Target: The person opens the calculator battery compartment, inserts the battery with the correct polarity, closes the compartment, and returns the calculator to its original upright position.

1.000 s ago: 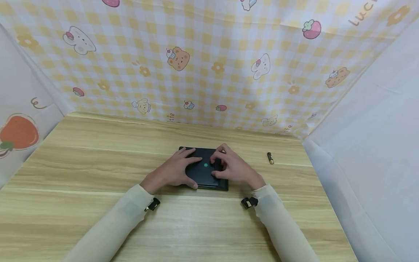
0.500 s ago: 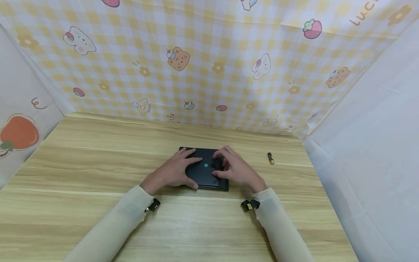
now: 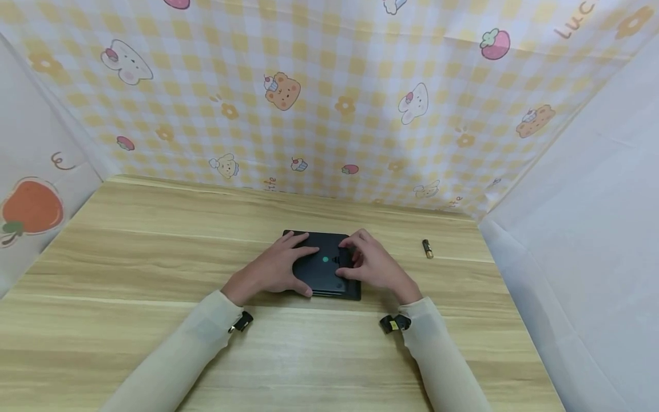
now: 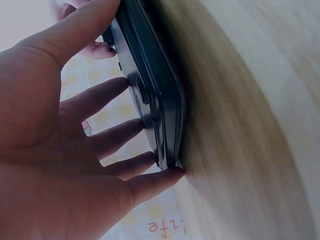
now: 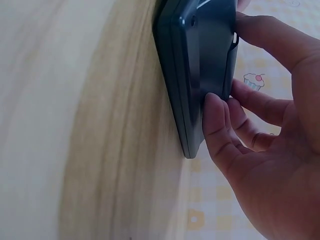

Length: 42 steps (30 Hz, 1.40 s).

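Observation:
A flat black device [image 3: 319, 277] with a small green dot lies on the table, its panel side facing up. My left hand [image 3: 280, 263] rests across its left part with fingers spread. In the left wrist view, fingertips [image 4: 120, 84] touch the upper face, and the little finger reaches down beside the edge. At the right end, my right hand [image 3: 373, 263] holds a small black battery cover [image 3: 344, 257] between thumb and fingers. The cover's tab points toward the green dot. In the right wrist view, the cover [image 5: 230, 67] stands slightly proud of the device's face; curled fingers hide part of it.
A single black-and-copper battery [image 3: 428, 249] lies on the wooden table [image 3: 309, 355] to the right of the device. Behind the table hangs a yellow checked cloth [image 3: 329, 114], with white cloth [image 3: 592, 229] along the right side.
My right hand has shifted slightly to the right, and the cover's tab has come into sight beside the green dot. My left hand keeps its place on the device.

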Motion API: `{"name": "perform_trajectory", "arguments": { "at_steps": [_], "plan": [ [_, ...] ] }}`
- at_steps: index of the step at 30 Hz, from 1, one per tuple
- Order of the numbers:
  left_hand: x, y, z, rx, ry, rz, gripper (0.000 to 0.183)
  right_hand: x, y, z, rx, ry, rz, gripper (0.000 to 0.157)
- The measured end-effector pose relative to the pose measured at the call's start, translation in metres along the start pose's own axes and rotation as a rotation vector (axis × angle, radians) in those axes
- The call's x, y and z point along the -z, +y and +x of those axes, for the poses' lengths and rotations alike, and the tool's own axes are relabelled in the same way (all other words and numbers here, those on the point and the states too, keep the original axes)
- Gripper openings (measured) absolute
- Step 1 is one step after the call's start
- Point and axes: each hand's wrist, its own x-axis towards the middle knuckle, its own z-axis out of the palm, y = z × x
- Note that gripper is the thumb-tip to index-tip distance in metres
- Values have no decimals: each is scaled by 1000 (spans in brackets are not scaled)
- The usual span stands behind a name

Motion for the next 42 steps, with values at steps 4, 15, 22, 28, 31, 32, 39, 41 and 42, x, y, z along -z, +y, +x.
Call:
{"name": "perform_trajectory", "arguments": {
  "at_steps": [4,15,22,28,31,32,39,41,42],
  "plan": [
    [0,-1,-1,6,0,-1,96,1,0,0,1,-2,4,52],
    [-1,-3,1,5,-2,0,96,4,2,-1,12,-24,-13,53],
    [-2,-4,2,7,-4,11,97,5,0,-1,3,-31,-15,53],
    [-1,-4,1,5,-4,13,98,6,-2,-2,-1,-16,-29,54],
    [-1,-3,1,7,-8,13,98,6,-3,-2,3,-14,-36,55],
    [-1,-3,1,9,-10,12,97,6,-3,-2,4,-12,-39,55],
    [0,-2,2,1,-5,18,96,7,-2,-2,20,-11,-39,57],
    [0,-3,1,2,-5,14,96,7,-2,-2,22,-11,-33,57],
    [0,-3,1,2,-5,14,96,7,-2,-2,23,-11,-28,57]
  ]
}}
